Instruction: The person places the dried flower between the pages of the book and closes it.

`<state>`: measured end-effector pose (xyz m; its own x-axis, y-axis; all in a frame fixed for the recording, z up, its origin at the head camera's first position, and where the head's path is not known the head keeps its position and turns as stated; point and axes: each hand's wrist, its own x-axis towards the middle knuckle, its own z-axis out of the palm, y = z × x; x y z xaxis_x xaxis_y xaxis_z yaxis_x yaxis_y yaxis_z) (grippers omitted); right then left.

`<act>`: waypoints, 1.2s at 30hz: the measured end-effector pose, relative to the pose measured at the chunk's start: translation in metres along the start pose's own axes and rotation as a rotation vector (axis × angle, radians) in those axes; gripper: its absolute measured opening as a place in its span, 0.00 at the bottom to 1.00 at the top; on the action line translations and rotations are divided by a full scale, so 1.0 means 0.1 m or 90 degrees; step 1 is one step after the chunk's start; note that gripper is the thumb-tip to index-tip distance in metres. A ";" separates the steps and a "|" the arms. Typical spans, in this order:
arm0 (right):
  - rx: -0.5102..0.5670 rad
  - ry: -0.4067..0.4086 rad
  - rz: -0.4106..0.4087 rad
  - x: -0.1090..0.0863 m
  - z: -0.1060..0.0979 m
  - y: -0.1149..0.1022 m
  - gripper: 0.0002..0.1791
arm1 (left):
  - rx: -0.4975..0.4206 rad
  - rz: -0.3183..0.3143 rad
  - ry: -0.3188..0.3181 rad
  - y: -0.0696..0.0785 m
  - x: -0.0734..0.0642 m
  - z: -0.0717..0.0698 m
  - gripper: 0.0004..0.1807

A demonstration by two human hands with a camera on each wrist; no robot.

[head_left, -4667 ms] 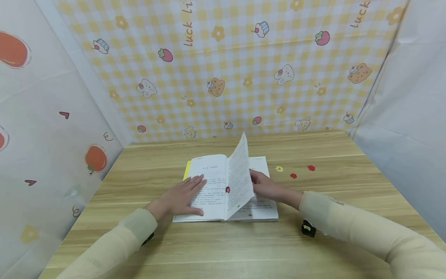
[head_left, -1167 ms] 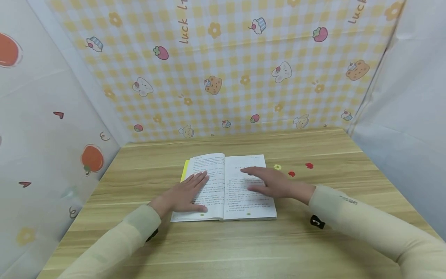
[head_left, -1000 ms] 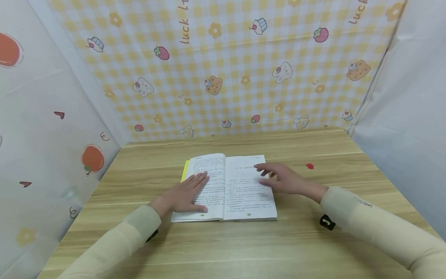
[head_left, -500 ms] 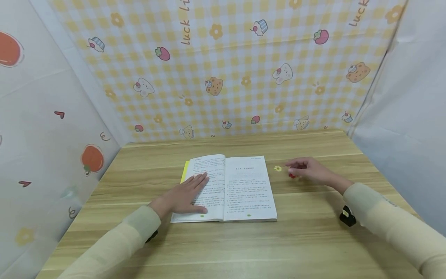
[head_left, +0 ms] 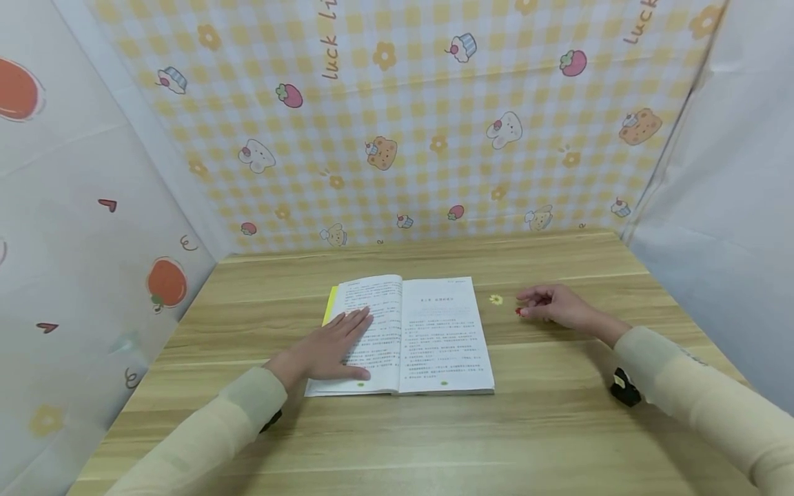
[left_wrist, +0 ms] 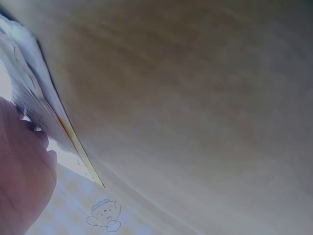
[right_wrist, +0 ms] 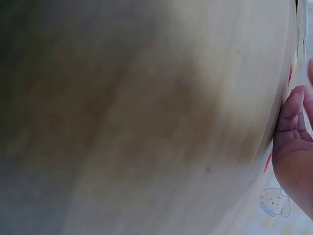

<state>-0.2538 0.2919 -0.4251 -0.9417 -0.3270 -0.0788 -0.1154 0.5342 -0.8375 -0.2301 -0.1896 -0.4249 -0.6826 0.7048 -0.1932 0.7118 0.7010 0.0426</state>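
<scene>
An open book [head_left: 443, 344] with printed pages and a yellow cover edge lies on the wooden table. My left hand [head_left: 329, 346] rests flat on its left page, fingers spread. To the book's right, my right hand [head_left: 558, 308] is low over the table, fingers loosely bent, index finger and thumb apart. A small red flower [head_left: 519, 312] lies right at the thumb tip; in the right wrist view a red flower [right_wrist: 291, 73] shows just past the fingertips. Another red flower [right_wrist: 268, 161] lies beside the hand in that view, hidden behind it in the head view.
A small yellow flower [head_left: 496, 300] lies between the book and my right hand. The wooden table [head_left: 397, 441] ends against a yellow checked cloth [head_left: 434, 138] at the back. White cloth walls stand at the left and right.
A page was turned from right to left by my right hand, which then moved rightward off the book to the red flower. The left hand has stayed on the left page.
</scene>
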 end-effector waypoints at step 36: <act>-0.086 0.038 -0.005 0.05 0.06 0.09 0.06 | 0.000 0.003 0.004 0.02 -0.01 -0.01 0.61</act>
<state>-0.2574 0.2902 -0.4366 -0.9573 -0.2866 -0.0375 -0.1602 0.6338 -0.7567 -0.2284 -0.1892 -0.4236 -0.6797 0.7093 -0.1867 0.7156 0.6972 0.0432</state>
